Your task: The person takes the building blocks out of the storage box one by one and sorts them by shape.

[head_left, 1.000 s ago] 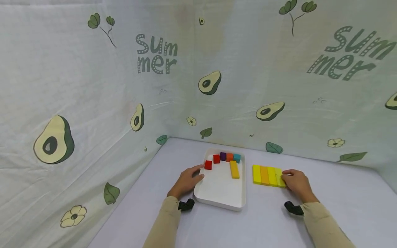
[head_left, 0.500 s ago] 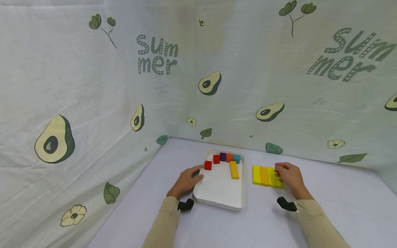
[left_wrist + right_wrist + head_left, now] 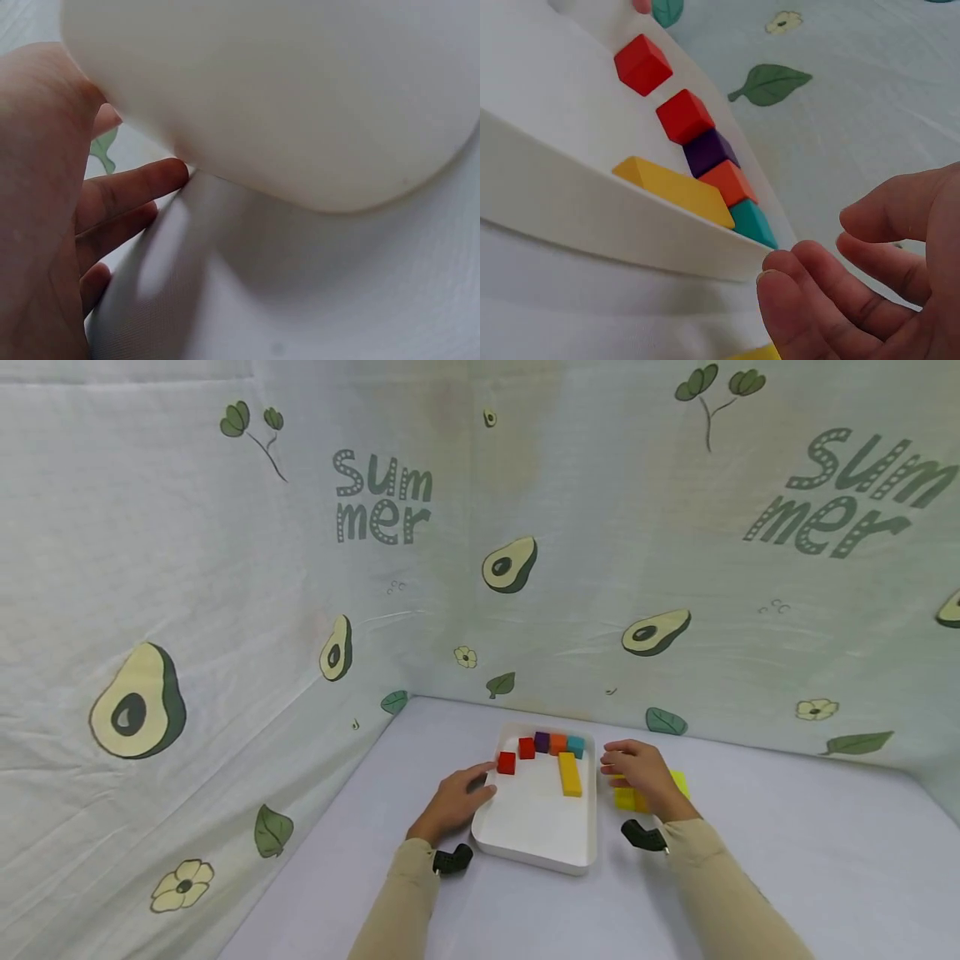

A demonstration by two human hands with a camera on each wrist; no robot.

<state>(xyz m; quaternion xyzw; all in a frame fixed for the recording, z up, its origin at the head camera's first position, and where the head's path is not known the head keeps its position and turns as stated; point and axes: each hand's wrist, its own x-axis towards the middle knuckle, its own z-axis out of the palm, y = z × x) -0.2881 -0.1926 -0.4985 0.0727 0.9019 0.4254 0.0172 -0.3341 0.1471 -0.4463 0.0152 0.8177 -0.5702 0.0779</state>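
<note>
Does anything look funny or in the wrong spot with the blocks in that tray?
One red cube sits apart from the row of four cubes at the far end of the tray, so it looks left out. I can't see anything spilled or broken.

A pale cloth (image 3: 577, 568) printed with halved avocados (image 3: 510, 566), green leaves (image 3: 665, 721) and cream flowers (image 3: 817, 709) hangs behind and to the left of a whitish tabletop (image 3: 817, 852). The word "summer" appears on it twice in green letters (image 3: 386, 518), the right-hand one slanting and larger. Near the top edge stand two green sprigs (image 3: 236, 419) on thin stems, and a long crease (image 3: 127, 382) runs along the cloth's upper left
</note>
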